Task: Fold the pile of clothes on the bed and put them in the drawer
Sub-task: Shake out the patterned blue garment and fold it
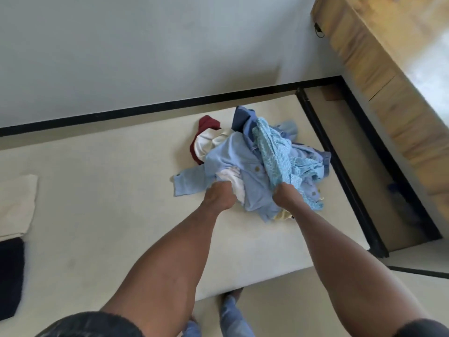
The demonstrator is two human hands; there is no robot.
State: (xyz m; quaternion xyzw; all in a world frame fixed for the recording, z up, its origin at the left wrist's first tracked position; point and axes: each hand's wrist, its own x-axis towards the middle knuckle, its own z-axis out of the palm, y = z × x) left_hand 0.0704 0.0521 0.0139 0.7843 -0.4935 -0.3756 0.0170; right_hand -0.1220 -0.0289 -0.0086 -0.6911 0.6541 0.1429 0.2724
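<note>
A pile of clothes (255,152) lies on the cream bed (109,190) near its far right corner. It holds a light blue buttoned shirt (233,154), a patterned turquoise garment (279,152), a dark red piece (206,122), a white piece (206,142) and a darker blue one (243,117). My left hand (220,195) is closed on the near edge of the light blue shirt, beside a white garment. At the pile's near right side, my right hand (288,197) grips the lower end of the turquoise garment.
A folded cream cloth (17,205) and a dark navy cloth (11,276) lie at the bed's left edge. A wooden drawer unit (388,93) stands at the right, beyond a black bed frame rail (340,171). A white wall rises behind the bed.
</note>
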